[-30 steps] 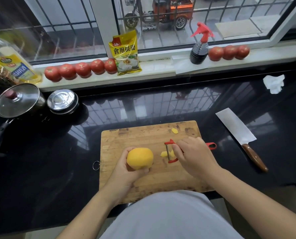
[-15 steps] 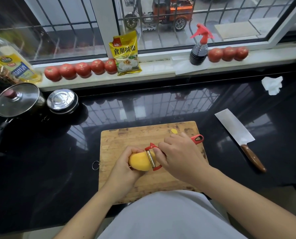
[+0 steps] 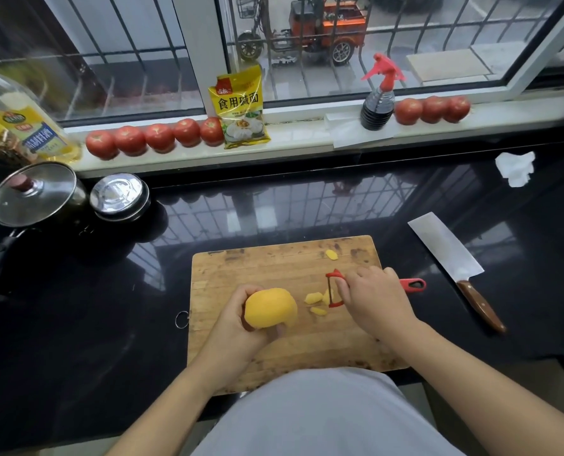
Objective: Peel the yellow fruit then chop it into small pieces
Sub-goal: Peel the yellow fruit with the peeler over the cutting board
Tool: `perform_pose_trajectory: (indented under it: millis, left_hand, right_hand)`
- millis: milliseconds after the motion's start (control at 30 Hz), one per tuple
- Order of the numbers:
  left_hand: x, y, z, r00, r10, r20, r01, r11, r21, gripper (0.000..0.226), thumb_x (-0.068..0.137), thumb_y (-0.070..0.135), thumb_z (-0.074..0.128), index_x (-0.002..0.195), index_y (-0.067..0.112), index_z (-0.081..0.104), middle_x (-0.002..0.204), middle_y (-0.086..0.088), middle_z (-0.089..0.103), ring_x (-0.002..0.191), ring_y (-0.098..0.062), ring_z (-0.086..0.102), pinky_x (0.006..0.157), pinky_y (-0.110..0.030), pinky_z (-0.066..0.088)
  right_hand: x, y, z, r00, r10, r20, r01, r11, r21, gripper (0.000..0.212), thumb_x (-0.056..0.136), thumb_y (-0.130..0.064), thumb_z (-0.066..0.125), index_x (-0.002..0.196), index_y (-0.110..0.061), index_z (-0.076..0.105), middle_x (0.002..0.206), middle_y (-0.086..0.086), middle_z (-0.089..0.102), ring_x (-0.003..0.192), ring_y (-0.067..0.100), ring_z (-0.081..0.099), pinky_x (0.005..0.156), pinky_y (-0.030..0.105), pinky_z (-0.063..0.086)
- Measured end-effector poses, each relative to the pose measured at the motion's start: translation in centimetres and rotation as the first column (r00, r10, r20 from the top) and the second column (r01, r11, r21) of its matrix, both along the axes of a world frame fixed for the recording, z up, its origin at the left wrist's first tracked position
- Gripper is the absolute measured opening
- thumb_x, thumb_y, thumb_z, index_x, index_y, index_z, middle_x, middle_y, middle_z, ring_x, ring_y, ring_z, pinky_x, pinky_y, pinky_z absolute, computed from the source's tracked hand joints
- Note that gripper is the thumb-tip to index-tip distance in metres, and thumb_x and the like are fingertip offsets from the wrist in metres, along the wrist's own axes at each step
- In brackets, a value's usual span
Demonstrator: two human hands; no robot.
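My left hand (image 3: 237,327) holds the yellow fruit (image 3: 270,308) over the wooden cutting board (image 3: 257,268), fingers wrapped under and behind it. To its right my right hand (image 3: 372,299) grips a red peeler (image 3: 334,289), blade end apart from the fruit, red handle end sticking out past the board's right edge. Yellow peel strips (image 3: 315,299) lie on the board between fruit and peeler, and one more peel piece (image 3: 331,254) rests near the board's far edge.
A cleaver (image 3: 451,255) with a wooden handle lies on the black counter right of the board. A lidded pot (image 3: 33,195) and steel lid (image 3: 119,195) stand at far left. Tomatoes (image 3: 158,138), a yellow packet (image 3: 241,108), a spray bottle (image 3: 379,100) line the sill.
Half a second ago the peeler was on the fruit; my right hand has drawn it off to the right. More peel lies on the board.
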State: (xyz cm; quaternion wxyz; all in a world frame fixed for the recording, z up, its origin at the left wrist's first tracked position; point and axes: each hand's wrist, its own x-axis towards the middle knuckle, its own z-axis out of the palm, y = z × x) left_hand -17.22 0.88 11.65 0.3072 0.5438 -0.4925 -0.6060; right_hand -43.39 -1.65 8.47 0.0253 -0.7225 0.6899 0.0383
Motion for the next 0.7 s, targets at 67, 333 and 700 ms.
perform_pose_trajectory:
  millis: [67,333,700]
  left_hand:
    - [-0.3,0.2,0.0,0.998,-0.032,0.050,0.032,0.999,0.011,0.051,0.080,0.003,0.086,0.113,0.029,0.057,0.104,0.025,0.063,0.091,-0.004,0.065,0.066,-0.026,0.057]
    - [-1.4,0.4,0.1,0.991,-0.043,0.129,0.050,0.997,-0.051,0.050,0.077,0.000,0.087,0.109,0.024,0.057,0.107,0.024,0.066,0.088,-0.002,0.065,0.064,-0.025,0.055]
    - [-0.9,1.2,0.0,0.994,0.005,0.108,-0.001,0.999,-0.034,0.049,0.075,0.009,0.092,0.108,0.028,0.062,0.104,0.021,0.069,0.091,-0.004,0.066,0.069,-0.028,0.057]
  right_hand:
    - [0.3,0.2,0.8,0.995,0.030,0.097,-0.026,0.999,-0.045,0.053,0.107,-0.047,0.020,0.071,-0.029,0.054,0.067,-0.011,0.056,0.066,0.014,0.051,0.076,0.038,0.047]
    - [4.0,1.8,5.8,0.894,0.310,0.324,-0.224,0.935,-0.276,0.043,0.104,-0.036,0.042,0.063,-0.024,0.044,0.057,-0.011,0.043,0.056,0.013,0.040,0.064,0.032,0.040]
    - [3.8,1.5,2.6,0.904,0.242,0.353,-0.175,0.962,-0.209,0.042,0.103,-0.037,0.038,0.064,-0.024,0.043,0.058,-0.013,0.040,0.057,0.010,0.040,0.063,0.030,0.039]
